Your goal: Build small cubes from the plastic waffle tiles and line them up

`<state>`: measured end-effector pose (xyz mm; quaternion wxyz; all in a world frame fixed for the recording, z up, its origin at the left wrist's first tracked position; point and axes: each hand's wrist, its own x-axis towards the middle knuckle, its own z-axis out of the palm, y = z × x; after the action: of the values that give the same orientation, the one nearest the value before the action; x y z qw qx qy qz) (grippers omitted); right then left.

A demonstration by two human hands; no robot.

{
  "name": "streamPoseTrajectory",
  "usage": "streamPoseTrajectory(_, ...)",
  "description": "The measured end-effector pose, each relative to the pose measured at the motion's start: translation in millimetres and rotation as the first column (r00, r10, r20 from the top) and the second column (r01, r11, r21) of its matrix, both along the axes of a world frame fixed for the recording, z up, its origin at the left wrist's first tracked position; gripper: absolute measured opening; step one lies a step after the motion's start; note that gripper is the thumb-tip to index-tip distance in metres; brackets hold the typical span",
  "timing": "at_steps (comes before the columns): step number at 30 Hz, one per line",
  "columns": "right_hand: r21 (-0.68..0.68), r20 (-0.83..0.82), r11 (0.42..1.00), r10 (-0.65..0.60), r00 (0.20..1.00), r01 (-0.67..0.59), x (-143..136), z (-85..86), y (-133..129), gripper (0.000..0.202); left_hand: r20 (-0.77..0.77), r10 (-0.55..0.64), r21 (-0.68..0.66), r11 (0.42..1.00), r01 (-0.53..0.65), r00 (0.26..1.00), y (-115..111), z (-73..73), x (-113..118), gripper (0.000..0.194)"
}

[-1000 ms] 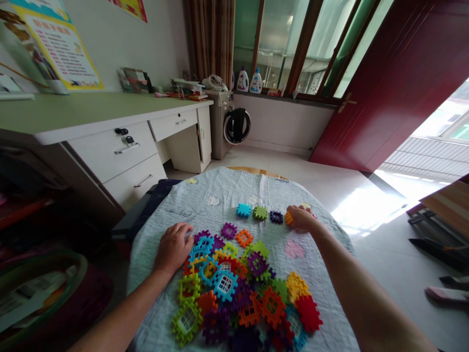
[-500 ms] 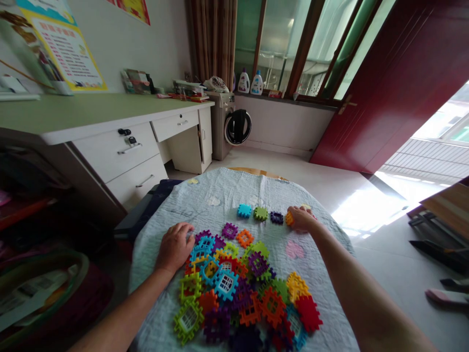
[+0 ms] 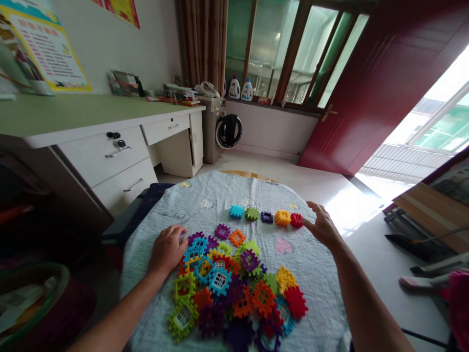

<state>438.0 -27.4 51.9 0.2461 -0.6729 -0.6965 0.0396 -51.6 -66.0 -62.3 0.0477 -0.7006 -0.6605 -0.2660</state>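
Note:
Blue, green, dark purple, yellow and red pieces form a row across the cloth, from the blue piece [image 3: 236, 211] to the yellow piece [image 3: 283, 217] and the red piece [image 3: 296, 220]. Just right of the red one, my right hand [image 3: 323, 226] is open, fingers apart, holding nothing. My left hand [image 3: 167, 248] rests open on the cloth at the left edge of a heap of colourful notched pieces, among them a light blue window piece [image 3: 220, 280]. A purple piece [image 3: 222, 231] and an orange piece [image 3: 237, 238] lie between heap and row.
The round table wears a pale patterned cloth [image 3: 146, 239]. A desk [image 3: 91, 115] stands at the left, with a washing machine [image 3: 214, 129] beyond it. A red door [image 3: 351, 98] is at the right, and a basket [image 3: 62, 288] sits at the lower left.
My right hand has let go of the yellow and red pieces at the row's right end and moved right, its fingers opening. The view has shifted slightly; my left hand stays beside the heap.

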Motion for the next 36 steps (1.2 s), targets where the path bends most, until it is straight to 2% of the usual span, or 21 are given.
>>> streamPoseTrajectory(3,0.007,-0.056,0.997,0.072,0.996,-0.072,-10.4,-5.4,-40.8,0.046,-0.004,-0.005,0.008,1.000,0.005,1.000,0.7,-1.3,-0.7,0.020)
streamPoseTrajectory(6,-0.046,-0.118,0.986,0.157,0.981,-0.163,-31.7,-13.9,-76.1,0.041,-0.005,-0.008,0.013,1.000,0.008,1.000,1.2,-2.4,-1.5,0.020)
streamPoseTrajectory(11,-0.115,-0.205,0.960,0.229,0.952,-0.255,-65.7,-42.8,-108.1,0.038,0.016,-0.008,-0.002,1.000,0.008,1.000,1.3,-2.7,-2.5,0.023)
streamPoseTrajectory(15,-0.117,-0.190,0.963,0.219,0.957,-0.244,-74.6,-72.2,-108.1,0.032,0.023,0.010,0.004,1.000,-0.010,1.000,1.3,-1.6,-2.1,0.023)
streamPoseTrajectory(19,-0.155,-0.174,0.958,0.216,0.961,-0.243,-74.4,-85.2,-100.6,0.030,0.039,0.010,0.010,1.000,-0.010,0.999,0.9,-0.4,-1.1,0.023)
streamPoseTrajectory(28,-0.173,-0.182,0.936,0.277,0.943,-0.308,-90.8,-84.7,-94.6,0.026,0.040,0.014,-0.001,1.000,-0.014,0.999,-0.3,1.1,-0.8,0.022)
streamPoseTrajectory(36,-0.042,-0.190,0.899,0.422,0.887,-0.436,-133.3,-77.0,-94.1,0.036,0.036,0.024,-0.006,1.000,-0.024,0.999,-2.1,3.2,2.1,0.023)
